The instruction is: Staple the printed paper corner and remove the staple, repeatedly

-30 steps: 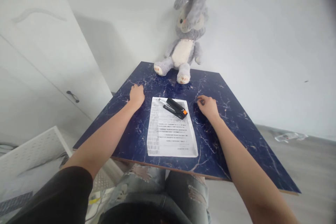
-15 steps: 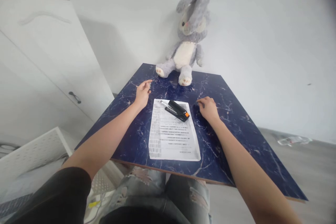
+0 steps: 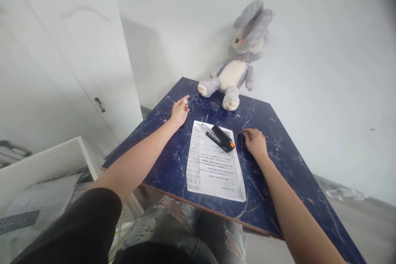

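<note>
A black stapler [image 3: 220, 139] with an orange tip lies opened up, its metal track sticking out, on the top part of a printed sheet of paper [image 3: 216, 177]. To the left of the paper, my left hand [image 3: 180, 111] is closed around a small white piece [image 3: 185, 101], with the index finger pointing out; what the piece is, I cannot make out. My right hand [image 3: 256, 143] rests on the table to the right of the stapler, fingers curled in and tips near the tabletop. Whatever those fingers hold, if anything, is hidden.
A grey plush rabbit [image 3: 234, 73] sits at the back of the blue marbled table [image 3: 167, 165], against the wall. At left stand a white cabinet [image 3: 93, 57] and a white perforated bin [image 3: 62, 156] with papers. Clear plastic packaging [image 3: 345, 194] lies on the floor at right.
The view has turned left, so everything sits farther right and a little lower. The white piece in my left hand shows more clearly. Stapler and paper keep their places on the table.
</note>
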Tool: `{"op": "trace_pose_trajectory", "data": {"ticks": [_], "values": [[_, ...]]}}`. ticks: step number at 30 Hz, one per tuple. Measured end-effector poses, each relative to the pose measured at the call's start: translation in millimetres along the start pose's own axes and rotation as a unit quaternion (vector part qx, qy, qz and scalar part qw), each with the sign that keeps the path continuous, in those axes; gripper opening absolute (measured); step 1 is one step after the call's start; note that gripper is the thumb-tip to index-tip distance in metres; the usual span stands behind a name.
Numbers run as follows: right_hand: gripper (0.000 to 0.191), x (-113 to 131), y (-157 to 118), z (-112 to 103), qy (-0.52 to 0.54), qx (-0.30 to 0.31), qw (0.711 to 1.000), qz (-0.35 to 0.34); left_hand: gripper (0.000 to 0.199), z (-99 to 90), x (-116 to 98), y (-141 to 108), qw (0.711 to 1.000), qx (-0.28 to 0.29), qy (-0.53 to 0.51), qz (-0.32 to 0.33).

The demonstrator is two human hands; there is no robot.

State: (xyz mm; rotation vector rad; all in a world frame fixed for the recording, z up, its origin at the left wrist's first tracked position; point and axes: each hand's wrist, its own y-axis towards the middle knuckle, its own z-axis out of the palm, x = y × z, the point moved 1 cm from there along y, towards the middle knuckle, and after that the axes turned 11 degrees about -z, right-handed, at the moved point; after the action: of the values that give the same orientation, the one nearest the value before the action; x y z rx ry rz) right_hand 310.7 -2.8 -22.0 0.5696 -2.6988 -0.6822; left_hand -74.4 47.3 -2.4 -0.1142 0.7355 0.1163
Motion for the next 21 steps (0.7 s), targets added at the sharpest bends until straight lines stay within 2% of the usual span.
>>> {"op": "trace_pose_trajectory", "data": {"ticks": [2,4,6,7,9,11,14,16,18,21], "values": [[0.029,8,2,-10,-0.012,-0.049,0.999,0.008,0.011,-0.3,2,1,1.000,-0.007,-0.015,-0.004],[0.026,31,8,-24,-0.010,-0.106,0.994,0.002,0.012,-1.4,3,3,0.999,-0.028,-0.020,-0.014],[0.024,69,21,-36,0.033,-0.133,0.990,-0.032,0.015,-3.5,2,7,0.998,-0.049,-0.027,-0.024],[0.025,93,31,-38,0.072,-0.125,0.988,-0.059,0.016,-5.3,1,9,0.997,-0.059,-0.032,-0.023],[0.031,145,54,-34,0.136,-0.066,0.981,-0.121,0.017,-10.2,-3,14,0.996,-0.082,-0.045,-0.006],[0.030,195,82,-15,0.139,0.027,0.974,-0.178,0.016,-16.5,-8,18,0.992,-0.111,-0.048,0.034],[0.026,243,126,27,0.088,0.136,0.973,-0.164,0.017,-26.3,-17,21,0.981,-0.159,-0.005,0.115],[0.025,262,148,51,0.105,0.201,0.958,-0.175,0.020,-31.7,-22,21,0.963,-0.191,0.051,0.182],[0.024,272,161,65,0.119,0.220,0.950,-0.189,0.021,-35.6,-26,21,0.938,-0.212,0.113,0.248],[0.021,268,157,60,0.132,0.204,0.949,-0.200,0.023,-38.2,-26,20,0.907,-0.221,0.188,0.305]]}}
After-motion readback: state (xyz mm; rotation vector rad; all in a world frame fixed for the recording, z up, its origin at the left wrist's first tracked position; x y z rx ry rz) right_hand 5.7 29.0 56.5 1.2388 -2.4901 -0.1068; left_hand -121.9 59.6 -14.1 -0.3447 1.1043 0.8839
